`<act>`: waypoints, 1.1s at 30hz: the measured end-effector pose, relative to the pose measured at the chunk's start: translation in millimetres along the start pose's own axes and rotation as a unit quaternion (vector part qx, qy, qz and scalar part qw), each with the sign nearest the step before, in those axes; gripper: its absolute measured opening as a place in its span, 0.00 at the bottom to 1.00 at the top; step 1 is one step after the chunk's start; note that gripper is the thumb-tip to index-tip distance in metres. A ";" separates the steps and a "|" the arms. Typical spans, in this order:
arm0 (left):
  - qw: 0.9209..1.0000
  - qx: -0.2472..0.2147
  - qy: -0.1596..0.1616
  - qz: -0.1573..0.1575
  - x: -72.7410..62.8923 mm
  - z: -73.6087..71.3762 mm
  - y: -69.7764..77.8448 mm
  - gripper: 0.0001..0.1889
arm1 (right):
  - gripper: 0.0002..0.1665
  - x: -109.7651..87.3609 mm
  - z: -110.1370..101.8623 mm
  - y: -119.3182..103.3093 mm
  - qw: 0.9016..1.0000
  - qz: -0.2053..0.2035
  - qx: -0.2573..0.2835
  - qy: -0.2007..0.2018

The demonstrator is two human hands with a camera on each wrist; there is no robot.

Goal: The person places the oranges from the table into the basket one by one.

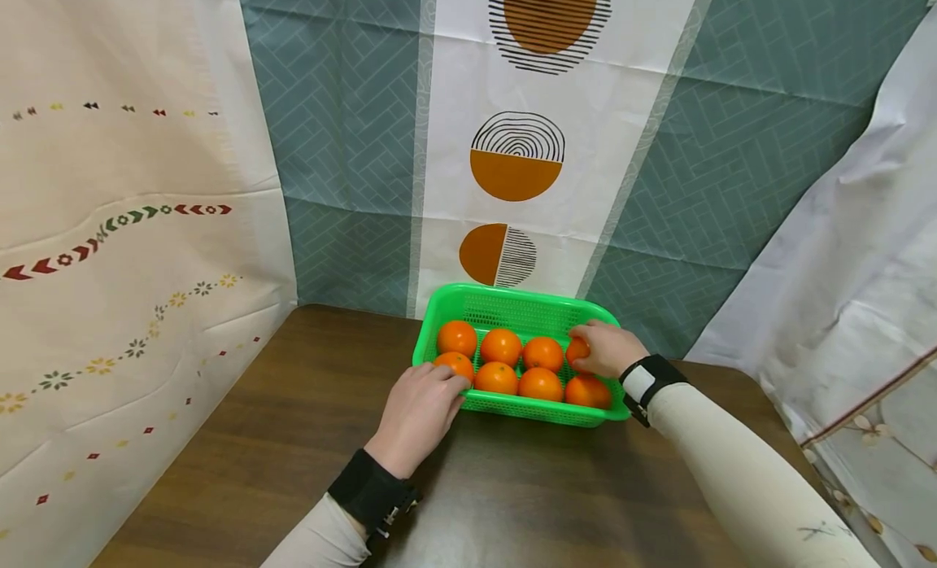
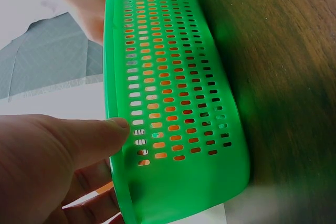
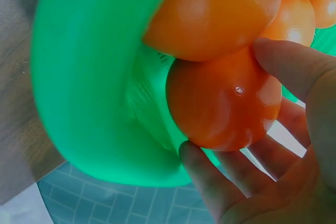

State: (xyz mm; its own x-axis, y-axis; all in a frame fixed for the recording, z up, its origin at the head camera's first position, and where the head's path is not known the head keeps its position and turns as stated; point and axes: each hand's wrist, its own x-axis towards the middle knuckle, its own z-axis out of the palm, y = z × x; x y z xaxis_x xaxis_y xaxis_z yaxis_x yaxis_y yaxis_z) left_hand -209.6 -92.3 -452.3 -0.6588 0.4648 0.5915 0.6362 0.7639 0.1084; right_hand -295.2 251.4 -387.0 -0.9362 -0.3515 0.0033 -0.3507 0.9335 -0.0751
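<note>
A green plastic basket (image 1: 505, 306) with slotted walls holds several oranges (image 1: 501, 347) in two rows. At its right end my right hand (image 1: 613, 350) grips the last orange (image 3: 226, 103) of the back row, the thumb on one side and the fingers curled round the other. That orange sits against another orange (image 3: 215, 14) in the right wrist view. My left hand (image 1: 420, 407) pinches the basket's front left rim. Its thumb (image 2: 100, 137) presses the outer wall, while the fingers reach over the rim beside the front left orange (image 1: 455, 364).
The basket stands on a dark brown wooden table (image 1: 505, 487), close to its back edge. Behind hangs a teal and white patterned curtain (image 1: 351, 145). Pale cloths with printed motifs (image 1: 132, 226) hang along the left and right sides.
</note>
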 end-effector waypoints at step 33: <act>1.000 -0.006 -0.003 -0.008 0.9 0.2 0.5 0.09 | 0.27 3.6 15.0 9.5 0.999 -0.006 -0.007 -0.034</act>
State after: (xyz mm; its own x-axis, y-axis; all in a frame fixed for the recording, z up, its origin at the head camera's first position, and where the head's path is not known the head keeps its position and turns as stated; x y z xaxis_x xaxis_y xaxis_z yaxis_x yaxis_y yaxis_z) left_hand -210.0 -91.4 -451.9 -0.6711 0.4547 0.5855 0.6305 0.7655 0.1283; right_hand -301.5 257.9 -402.6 -0.9283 -0.3664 -0.0628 -0.3628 0.9298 -0.0617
